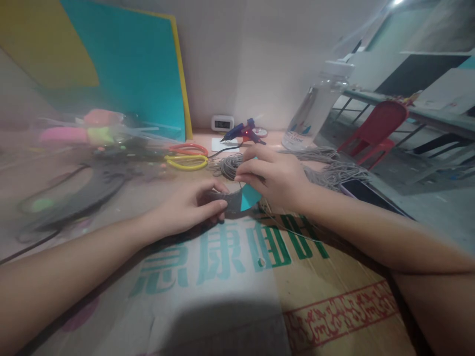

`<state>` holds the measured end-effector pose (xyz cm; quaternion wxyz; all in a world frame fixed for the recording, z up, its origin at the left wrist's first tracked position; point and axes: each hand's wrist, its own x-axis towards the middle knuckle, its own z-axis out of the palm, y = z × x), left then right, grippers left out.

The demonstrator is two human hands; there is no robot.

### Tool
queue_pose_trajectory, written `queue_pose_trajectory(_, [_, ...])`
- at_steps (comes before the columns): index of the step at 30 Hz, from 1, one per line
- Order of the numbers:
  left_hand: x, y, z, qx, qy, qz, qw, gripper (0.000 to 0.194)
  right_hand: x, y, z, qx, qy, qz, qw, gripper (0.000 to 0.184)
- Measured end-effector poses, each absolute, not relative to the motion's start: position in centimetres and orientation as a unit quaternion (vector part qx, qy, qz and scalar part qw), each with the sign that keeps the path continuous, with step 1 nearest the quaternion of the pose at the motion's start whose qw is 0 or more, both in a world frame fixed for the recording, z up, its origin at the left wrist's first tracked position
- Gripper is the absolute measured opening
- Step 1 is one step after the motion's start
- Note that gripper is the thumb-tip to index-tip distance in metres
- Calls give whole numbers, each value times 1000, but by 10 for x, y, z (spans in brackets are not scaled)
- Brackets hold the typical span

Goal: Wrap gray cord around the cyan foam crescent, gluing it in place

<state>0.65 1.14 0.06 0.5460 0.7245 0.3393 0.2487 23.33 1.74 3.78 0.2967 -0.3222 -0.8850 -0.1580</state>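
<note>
Between my hands is a curved blue strip [251, 197], its left part covered in tightly wound grey cord [233, 201]. My left hand [191, 205] grips the wrapped end, thumb in front and fingers behind. Over the bare blue part, my right hand [276, 173] has its fingers pinched at the strip's upper edge, where a thin grey strand shows at the fingertips. Just behind the hands lies a coil of grey cord [228, 167]. A loose strand trails over the cardboard below my right wrist.
Yellow and orange-handled scissors [187, 162], a blue glue gun [237, 131] with a red light, and a small digital clock [222, 122] stand behind. At right are a clear bottle [311, 111], loose grey cords [334, 168] and a phone [371, 195]. Plastic-wrapped craft items [100, 131] blur at left.
</note>
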Motion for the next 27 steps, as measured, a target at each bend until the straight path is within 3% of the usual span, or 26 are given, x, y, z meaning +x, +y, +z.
queue_pose_trajectory(6, [5,14,-1,742,285,242,557,17,240,30,58,-323,-897,64,297,18])
queue_pose_trajectory(12, [4,16,-1,763,258,215,552,17,246,42,64,-363,-849,319,213,19])
queue_pose_trajectory(22, [1,13,2,792,258,169,526,19,251,45,54,-341,-780,510,126,24])
queue_pose_trajectory(27, [1,15,0,767,253,184,560,19,243,42,46,-375,-746,515,195,25])
